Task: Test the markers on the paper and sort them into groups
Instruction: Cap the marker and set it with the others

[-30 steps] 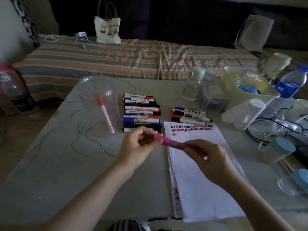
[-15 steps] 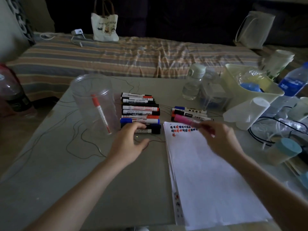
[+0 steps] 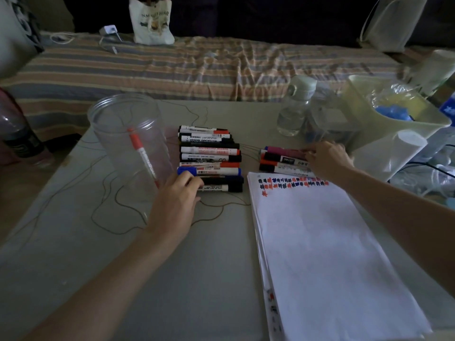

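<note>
A pink marker (image 3: pixel 285 151) is being held down by the fingertips of the right hand (image 3: pixel 326 161) at the far edge of a small group of markers (image 3: pixel 283 162), which is being kept just left of that hand on the grey worktop (image 3: pixel 123 254); the fingers are being curled over the marker ends, though it cannot be told whether the pink one is being pinched or only pressed. The left hand (image 3: pixel 176 200) is being rested, fingers bent, on the near end of a larger row of markers (image 3: pixel 209 158), its fingertips being laid against a blue-capped marker (image 3: pixel 209 171) and the black ones just nearer to the person. A stack of white paper (image 3: pixel 332 254) is being kept between the two forearms, just on the near side of the right hand, with rows of red, blue and black test marks (image 3: pixel 293 181) being shown along its far edge. A clear plastic jar (image 3: pixel 118 134) is being seen just left of and beyond the left hand, with one red marker (image 3: pixel 142 156) being leaned inside it. Beyond the right hand, a clear water bottle (image 3: pixel 294 107) and a pale plastic bin (image 3: pixel 394 134) are being seen on the worktop. A striped bed (image 3: pixel 197 67) is being shown behind the worktop, with a white tote bag (image 3: pixel 151 23) being stood on it.
</note>
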`<act>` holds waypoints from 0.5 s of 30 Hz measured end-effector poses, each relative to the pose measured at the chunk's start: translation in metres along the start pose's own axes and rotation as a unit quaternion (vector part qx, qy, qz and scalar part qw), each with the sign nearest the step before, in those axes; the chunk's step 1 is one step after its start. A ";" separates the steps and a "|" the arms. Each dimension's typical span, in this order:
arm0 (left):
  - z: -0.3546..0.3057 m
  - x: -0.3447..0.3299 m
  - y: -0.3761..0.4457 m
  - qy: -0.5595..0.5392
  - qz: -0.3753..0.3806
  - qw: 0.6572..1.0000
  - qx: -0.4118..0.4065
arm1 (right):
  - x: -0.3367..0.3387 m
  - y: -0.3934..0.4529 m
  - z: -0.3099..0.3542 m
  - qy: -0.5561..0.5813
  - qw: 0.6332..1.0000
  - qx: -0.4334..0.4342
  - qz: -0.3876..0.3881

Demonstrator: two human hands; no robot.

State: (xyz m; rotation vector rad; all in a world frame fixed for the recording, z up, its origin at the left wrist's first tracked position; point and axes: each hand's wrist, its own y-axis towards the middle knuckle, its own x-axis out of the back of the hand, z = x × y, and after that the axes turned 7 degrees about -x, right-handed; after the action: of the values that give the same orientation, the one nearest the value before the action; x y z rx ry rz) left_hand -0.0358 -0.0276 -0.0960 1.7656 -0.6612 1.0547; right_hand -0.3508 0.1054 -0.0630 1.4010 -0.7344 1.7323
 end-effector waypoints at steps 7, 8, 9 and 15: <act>-0.006 0.002 -0.006 0.013 -0.013 1.000 0.021 | 0.012 -0.075 0.035 0.136 0.969 0.196 -0.065; -0.007 0.003 -0.005 0.019 -0.018 0.999 0.019 | 0.008 -0.088 0.042 0.132 0.963 0.226 -0.056; -0.008 0.005 -0.004 0.027 -0.021 0.999 0.017 | 0.002 -0.097 0.049 0.125 0.960 0.247 -0.044; -0.002 0.002 0.007 0.076 -0.015 0.996 0.032 | -0.032 -0.123 0.088 0.104 0.954 0.277 -0.038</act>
State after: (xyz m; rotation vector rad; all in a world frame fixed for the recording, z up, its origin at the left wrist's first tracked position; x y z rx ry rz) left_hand -0.0414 -0.0285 -0.0907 1.7251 -0.5106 1.1886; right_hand -0.1974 0.0928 -0.0779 1.5429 -0.0696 2.0784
